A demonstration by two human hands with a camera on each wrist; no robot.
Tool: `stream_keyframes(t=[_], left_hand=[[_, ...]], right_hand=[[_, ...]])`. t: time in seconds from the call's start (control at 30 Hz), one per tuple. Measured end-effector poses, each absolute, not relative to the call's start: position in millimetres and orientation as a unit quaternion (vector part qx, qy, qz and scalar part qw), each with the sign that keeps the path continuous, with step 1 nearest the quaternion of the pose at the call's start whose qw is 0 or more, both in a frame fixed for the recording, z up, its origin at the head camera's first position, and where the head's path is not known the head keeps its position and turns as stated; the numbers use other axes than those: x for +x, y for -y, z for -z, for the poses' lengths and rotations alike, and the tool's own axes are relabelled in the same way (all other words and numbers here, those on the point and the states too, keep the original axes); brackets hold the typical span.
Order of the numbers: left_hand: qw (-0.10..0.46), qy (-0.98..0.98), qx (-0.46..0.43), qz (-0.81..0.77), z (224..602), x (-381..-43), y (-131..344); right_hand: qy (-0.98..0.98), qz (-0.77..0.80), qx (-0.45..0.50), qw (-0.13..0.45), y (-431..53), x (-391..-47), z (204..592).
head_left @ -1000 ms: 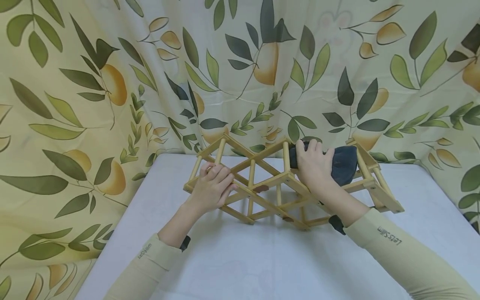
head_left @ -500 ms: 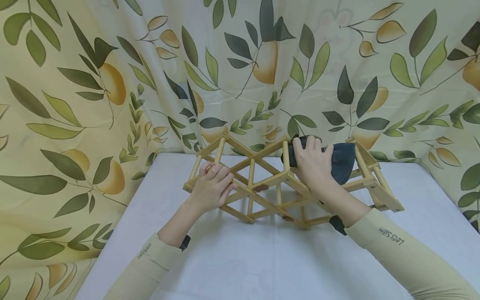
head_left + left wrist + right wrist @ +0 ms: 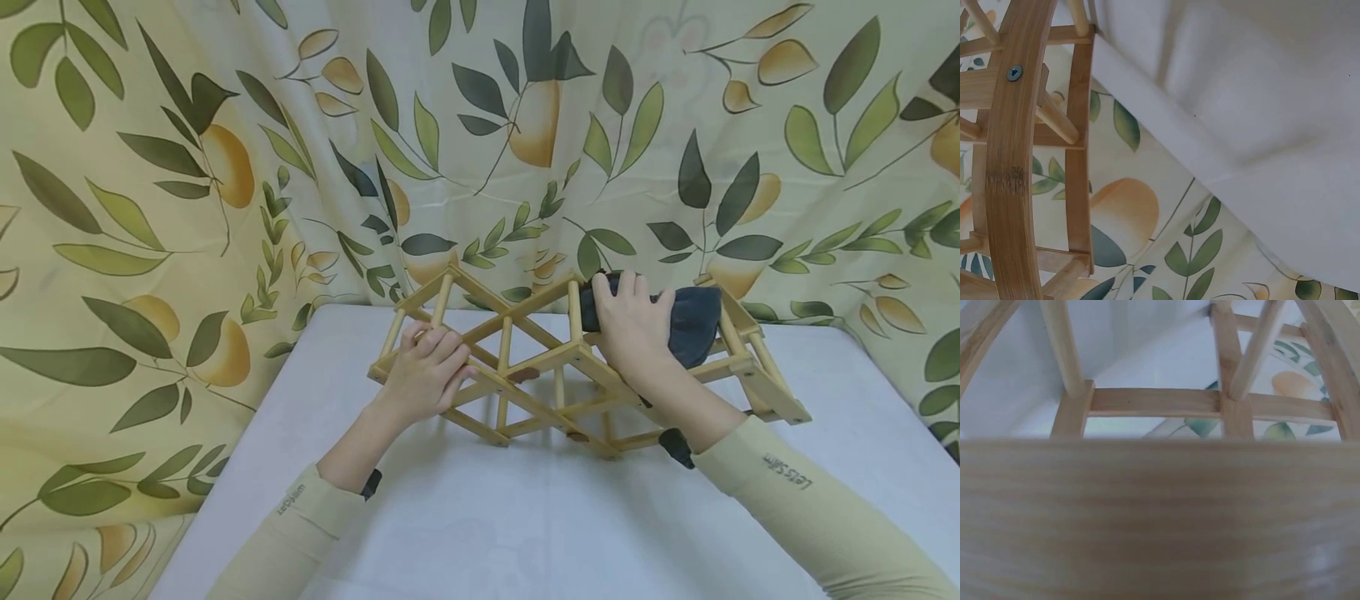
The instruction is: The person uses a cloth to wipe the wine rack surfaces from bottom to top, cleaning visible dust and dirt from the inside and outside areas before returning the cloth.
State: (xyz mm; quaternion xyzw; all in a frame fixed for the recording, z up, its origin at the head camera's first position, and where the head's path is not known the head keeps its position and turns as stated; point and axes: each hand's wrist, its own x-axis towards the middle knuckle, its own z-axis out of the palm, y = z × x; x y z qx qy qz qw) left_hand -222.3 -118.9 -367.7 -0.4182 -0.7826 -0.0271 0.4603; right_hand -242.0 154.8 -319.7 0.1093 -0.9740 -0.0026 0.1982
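Observation:
A light wooden lattice rack (image 3: 506,346), built of crossed slats and round dowels, stands across the table in the head view. At its left part, my left hand (image 3: 426,375) grips a slat with curled fingers. My right hand (image 3: 636,329) holds a dark blue cloth (image 3: 692,329) against the right part of the rack, its fingers bent over the fabric. A slat with a screw (image 3: 1015,74) runs down the left wrist view. In the right wrist view, a blurred wooden slat (image 3: 1160,519) fills the lower half. Neither wrist view shows any fingers.
The rack stands on a table with a white cover (image 3: 465,517). Behind and to the left hangs a curtain (image 3: 300,192) with a leaf and fruit print. Reddish-brown patches (image 3: 525,376) mark some slats.
My right hand and the dark blue cloth shift slightly left, then back to the right along the rack. The left hand and the rack stay in place.

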Motion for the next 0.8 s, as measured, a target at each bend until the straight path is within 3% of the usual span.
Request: stream_keyframes(t=[0.2,0.37,0.6,0.8], left_hand=[[0.458,0.786,-0.415,0.022,367.1,-221.6,119.1],[0.453,0.79,-0.412,0.019,367.3,-220.7,119.7],[0.45,0.793,-0.41,0.022,366.7,-220.4,119.6],[0.453,0.791,-0.411,0.019,365.1,-221.2,118.8]], right_hand=[[0.971,-0.02,0.109,0.21,-156.8,-237.5,304.7],[0.958,-0.041,0.11,0.262,-157.8,-229.5,286.3],[0.937,-0.073,0.12,0.319,-160.9,-202.8,262.0],[0.921,-0.097,0.136,0.352,-166.6,-177.6,264.4]])
